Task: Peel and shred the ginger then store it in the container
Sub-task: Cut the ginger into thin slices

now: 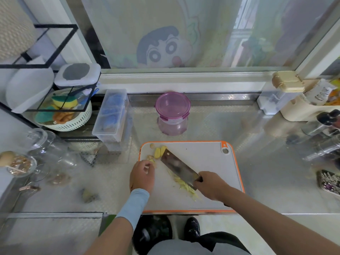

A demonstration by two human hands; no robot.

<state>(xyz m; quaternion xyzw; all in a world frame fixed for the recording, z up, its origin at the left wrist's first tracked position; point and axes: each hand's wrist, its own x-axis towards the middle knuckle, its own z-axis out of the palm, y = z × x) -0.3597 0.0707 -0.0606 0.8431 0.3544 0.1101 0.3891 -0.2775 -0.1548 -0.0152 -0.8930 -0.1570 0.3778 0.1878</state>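
Observation:
A grey cutting board [211, 162] with an orange rim lies on the steel counter. Peeled yellow ginger chunks [159, 151] sit at its far left corner, with small peel scraps [150, 157] beside them. A pile of shredded ginger [184, 185] lies mid-board under the cleaver [179, 167]. My right hand [211, 184] grips the cleaver's handle, blade pointing far-left. My left hand [142, 176] rests at the board's left edge, fingers curled near the scraps; what it holds is hidden. A purple lidded container [172, 113] stands behind the board.
A clear lidded box [111, 116] and a white colander [64, 116] under a black wire rack stand at the left. Glass jars [47, 148] sit nearer left. A ginger piece [88, 196] lies on the counter. Bottles and a cream bin [303, 107] crowd the right.

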